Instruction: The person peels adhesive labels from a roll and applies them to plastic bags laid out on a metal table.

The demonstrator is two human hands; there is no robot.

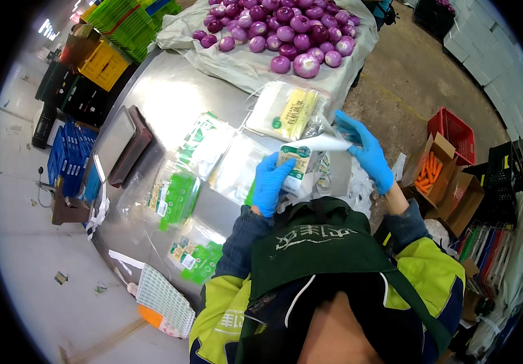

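Note:
My left hand (269,183), in a blue glove, closes around a packet with a green and cream label (300,165). A white paper strip (319,143) stretches from the label's top edge to my right hand (367,151), also gloved in blue. The strip's end lies at the right thumb, and the hand appears to grip it there. Just beyond my hands rests a stack of clear bags with a yellow label (292,112). Flat clear bags (240,167) lie left of my left hand. Crumpled white strips (358,191) are bunched below my right hand.
Peeled purple onions (301,42) are heaped on a white sheet at the table's far end. Green-printed bags (173,197) and a tray-like scale (119,145) occupy the steel table's left side. At right stand a box of carrots (429,170) and a red crate (452,134).

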